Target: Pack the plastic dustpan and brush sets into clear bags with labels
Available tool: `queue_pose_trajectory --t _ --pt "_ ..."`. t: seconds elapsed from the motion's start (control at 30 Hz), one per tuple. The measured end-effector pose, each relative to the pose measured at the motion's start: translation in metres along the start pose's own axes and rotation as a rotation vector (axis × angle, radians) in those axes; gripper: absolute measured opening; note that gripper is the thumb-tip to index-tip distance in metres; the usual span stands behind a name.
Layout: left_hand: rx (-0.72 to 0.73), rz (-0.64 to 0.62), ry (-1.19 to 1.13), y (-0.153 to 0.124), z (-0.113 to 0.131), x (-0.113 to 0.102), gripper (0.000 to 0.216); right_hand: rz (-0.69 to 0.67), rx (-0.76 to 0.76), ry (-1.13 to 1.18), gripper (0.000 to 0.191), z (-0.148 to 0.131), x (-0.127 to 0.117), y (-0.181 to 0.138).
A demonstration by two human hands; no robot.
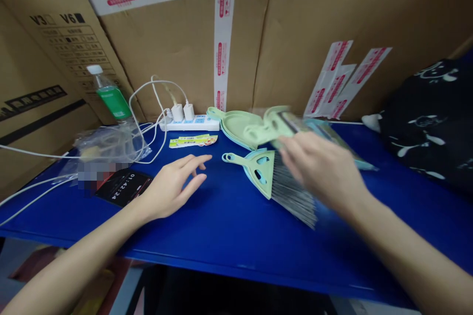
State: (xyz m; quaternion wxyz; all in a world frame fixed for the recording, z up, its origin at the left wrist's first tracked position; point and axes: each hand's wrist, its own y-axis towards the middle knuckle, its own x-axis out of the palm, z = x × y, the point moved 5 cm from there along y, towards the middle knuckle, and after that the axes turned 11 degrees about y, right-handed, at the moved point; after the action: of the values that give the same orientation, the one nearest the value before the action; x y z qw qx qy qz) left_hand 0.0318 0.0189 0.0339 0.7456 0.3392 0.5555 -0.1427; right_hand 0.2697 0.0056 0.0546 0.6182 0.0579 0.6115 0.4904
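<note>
My right hand (323,170) is closed on a pale green hand brush (271,128), raised above the table and smeared by motion; its bristle end is partly hidden behind my fingers. Below it lie hand brushes (258,170), a green one stacked over a blue one, with grey bristles pointing right. Behind these, a green dustpan (240,125) rests on a light blue one, partly covered by the moving brush. My left hand (179,182) hovers over the table left of the brushes, fingers loosely stretched out, holding nothing.
On the blue table (221,236) are a white power strip (207,124) with chargers, green-yellow packets (194,141), a phone (123,187), a clear plastic bag (99,145) and a bottle (113,98). Cardboard (177,39) stands behind. At right are a blue-edged object (354,155) and black patterned fabric (424,123).
</note>
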Motion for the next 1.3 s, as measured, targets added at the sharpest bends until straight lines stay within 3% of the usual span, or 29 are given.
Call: queue_pose_trajectory --t 0.07,0.2,0.27,0.37,0.57,0.77,1.13,1.3 --pt "-0.097 -0.082 -0.287 -0.001 0.0 0.004 0.047 0.04 -0.199 0.059 0.028 -0.04 -0.002 0.001" --pt "-0.246 -0.312 -0.851 -0.006 0.007 0.023 0.067 0.071 -0.325 0.202 0.035 -0.087 0.004 -0.005" --pt "-0.301 -0.396 -1.066 -0.008 0.011 0.033 0.077 0.059 -0.327 0.272 0.035 -0.092 0.008 -0.006" --pt "-0.355 -0.407 -1.224 -0.009 0.011 0.042 0.077 -0.015 -0.226 0.401 0.037 -0.077 0.014 -0.004" --pt "-0.421 -0.371 -1.244 -0.013 -0.004 0.045 0.076 -0.137 -0.028 0.393 0.031 -0.025 0.026 -0.007" --pt "-0.435 -0.37 -1.197 -0.012 -0.011 0.045 0.075 -0.323 0.242 0.446 0.036 0.007 0.044 -0.018" --pt "-0.431 -0.36 -1.244 -0.008 -0.015 0.044 0.082 -0.357 0.603 0.944 0.028 0.016 0.052 -0.012" --pt "-0.425 -0.359 -1.233 -0.007 -0.014 0.044 0.077 -0.332 0.648 1.005 0.024 0.015 0.054 -0.014"
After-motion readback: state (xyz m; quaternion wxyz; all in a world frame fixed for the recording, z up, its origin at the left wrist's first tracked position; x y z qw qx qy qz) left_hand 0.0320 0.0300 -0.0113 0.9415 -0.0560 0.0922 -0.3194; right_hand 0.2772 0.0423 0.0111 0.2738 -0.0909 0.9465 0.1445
